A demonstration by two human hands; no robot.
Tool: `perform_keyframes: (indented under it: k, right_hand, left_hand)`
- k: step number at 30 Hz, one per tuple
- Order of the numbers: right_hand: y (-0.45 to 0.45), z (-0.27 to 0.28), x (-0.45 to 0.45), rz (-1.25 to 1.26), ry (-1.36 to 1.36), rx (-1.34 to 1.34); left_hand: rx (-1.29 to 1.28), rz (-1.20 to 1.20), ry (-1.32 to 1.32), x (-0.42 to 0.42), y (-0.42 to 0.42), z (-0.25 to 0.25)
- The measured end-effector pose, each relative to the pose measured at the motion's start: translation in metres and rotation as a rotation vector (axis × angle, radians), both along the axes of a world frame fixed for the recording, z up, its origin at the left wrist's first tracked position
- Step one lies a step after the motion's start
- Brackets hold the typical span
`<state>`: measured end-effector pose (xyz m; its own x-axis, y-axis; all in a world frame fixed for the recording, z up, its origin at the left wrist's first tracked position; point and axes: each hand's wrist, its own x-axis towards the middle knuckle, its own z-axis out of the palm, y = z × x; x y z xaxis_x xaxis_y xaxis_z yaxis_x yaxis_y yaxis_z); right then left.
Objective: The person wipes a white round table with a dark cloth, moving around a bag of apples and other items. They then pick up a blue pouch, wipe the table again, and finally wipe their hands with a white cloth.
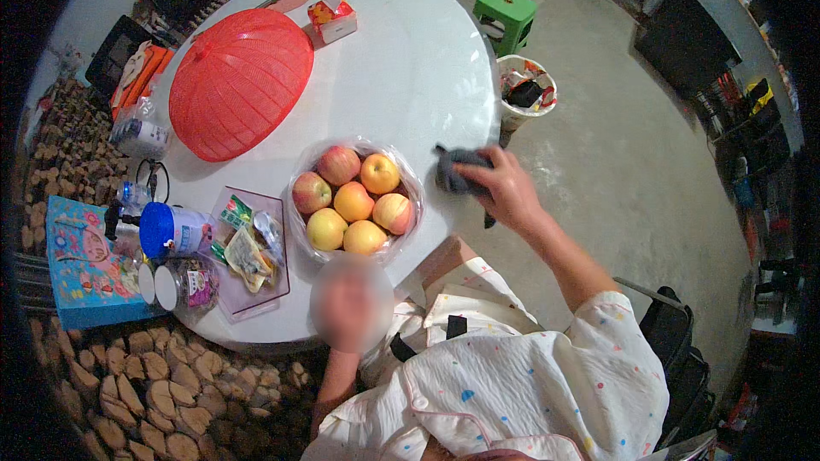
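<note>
My right hand [503,189] grips a dark grey cloth [460,169] at the right edge of the round white table [397,77]; the cloth is bunched, and some of it is hidden under my fingers. My left hand [351,304] is near the table's front edge, just below a bowl of apples; it is blurred, so its fingers cannot be made out. The apples [353,202], red and yellow, fill a bowl lined with clear plastic [419,205]. Left of the bowl, a clear tray [285,256] holds small food packets [248,259].
A red mesh food cover [240,83] and a tissue box [333,20] stand farther back. Jars [186,282] and a blue-lidded tub [173,230] crowd the left edge. Beyond the right edge are a green stool [506,9] and a full waste bin [526,93]. Stacked firewood [166,390] lies lower left.
</note>
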<state>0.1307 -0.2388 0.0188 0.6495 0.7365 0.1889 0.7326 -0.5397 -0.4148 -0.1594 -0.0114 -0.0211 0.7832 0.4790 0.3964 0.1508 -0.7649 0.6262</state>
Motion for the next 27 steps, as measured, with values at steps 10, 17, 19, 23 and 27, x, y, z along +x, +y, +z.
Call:
perform_keyframes:
  k: [10,17,19,23,27]
  right_hand:
    - [0.002,0.009,0.002,0.153,-0.075,0.084]
    - [-0.032,-0.054,0.144,-0.561,0.447,0.705]
    - [-0.028,-0.024,0.117,-0.294,1.230,1.164]
    - [-0.069,-0.072,0.120,-0.467,0.965,0.814]
    - [-0.062,-0.015,0.076,-0.290,1.374,1.258]
  left_hand:
    - [0.008,-0.002,-0.074,-0.003,0.001,-0.002]
    - [-0.022,-0.021,-0.137,0.004,-0.001,0.000]
    - [0.044,-0.012,-0.181,-0.001,0.002,-0.002]
    - [-0.045,-0.048,-0.139,0.001,-0.004,0.003]
    - [-0.055,0.003,-0.081,-0.001,-0.001,0.005]
